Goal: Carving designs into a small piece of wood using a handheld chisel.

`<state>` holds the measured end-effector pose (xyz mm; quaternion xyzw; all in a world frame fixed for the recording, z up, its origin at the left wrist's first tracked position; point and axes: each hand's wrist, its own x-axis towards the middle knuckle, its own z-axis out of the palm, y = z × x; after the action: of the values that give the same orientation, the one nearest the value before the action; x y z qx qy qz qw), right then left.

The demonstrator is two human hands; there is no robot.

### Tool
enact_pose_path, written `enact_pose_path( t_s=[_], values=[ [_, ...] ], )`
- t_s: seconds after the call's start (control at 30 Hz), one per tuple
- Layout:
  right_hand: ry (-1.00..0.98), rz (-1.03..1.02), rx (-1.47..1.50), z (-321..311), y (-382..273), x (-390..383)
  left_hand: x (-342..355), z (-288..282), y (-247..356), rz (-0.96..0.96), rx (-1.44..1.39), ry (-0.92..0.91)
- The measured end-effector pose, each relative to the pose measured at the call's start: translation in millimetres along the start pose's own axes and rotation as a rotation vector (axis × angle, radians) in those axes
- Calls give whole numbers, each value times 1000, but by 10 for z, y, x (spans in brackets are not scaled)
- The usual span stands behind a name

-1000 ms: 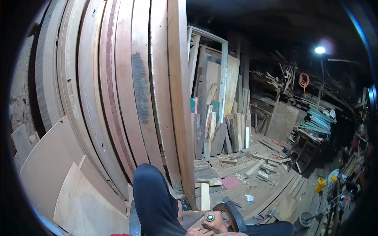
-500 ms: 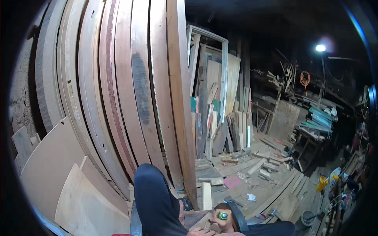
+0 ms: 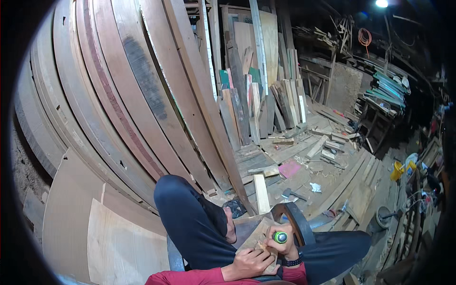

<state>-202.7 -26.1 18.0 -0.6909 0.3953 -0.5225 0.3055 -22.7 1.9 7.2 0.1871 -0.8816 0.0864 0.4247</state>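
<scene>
In my lap lies a flat piece of wood (image 3: 259,232), tilted between my bent legs. My right hand (image 3: 288,246) is closed round a green-and-black-handled tool (image 3: 280,237), its handle end pointing up at me. The tool's blade or tip is hidden below the fist, so its kind cannot be made out. My left hand (image 3: 251,262) grips the wood from the left, fingers curled over its face close to the right hand. Pale torn wood or shavings (image 3: 261,245) show between the two hands.
Tall planks (image 3: 142,95) lean along the left, with plywood sheets (image 3: 121,242) below. A dark curved wooden frame (image 3: 299,225) stands beside my right hand. A hammer (image 3: 293,194), offcuts (image 3: 327,154) and a pink sheet (image 3: 289,169) lie on the floor. A bucket (image 3: 383,217) stands at right.
The view has tipped downward, so my hands, forearms and the wood show more fully. My right hand still holds the green-handled tool against the wood, with the left hand beside it.
</scene>
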Motion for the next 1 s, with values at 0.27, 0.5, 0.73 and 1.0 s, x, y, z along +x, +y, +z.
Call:
enact_pose_path(
  t_s=[0.27,0.5,0.73,1.0],
  values=[
    [7,-28,41,78,-65,-81,2,-97,28,1,51,-100],
    [-31,-27,102,-72,-193,81,178,-75,-88,-6,7,-77],
    [-40,-39,48,66,-194,30,-2,-61,3,-6,-14,-84],
    [-12,21,-33,138,-68,100,-16,-50,11,-51,13,-60]
  ],
)
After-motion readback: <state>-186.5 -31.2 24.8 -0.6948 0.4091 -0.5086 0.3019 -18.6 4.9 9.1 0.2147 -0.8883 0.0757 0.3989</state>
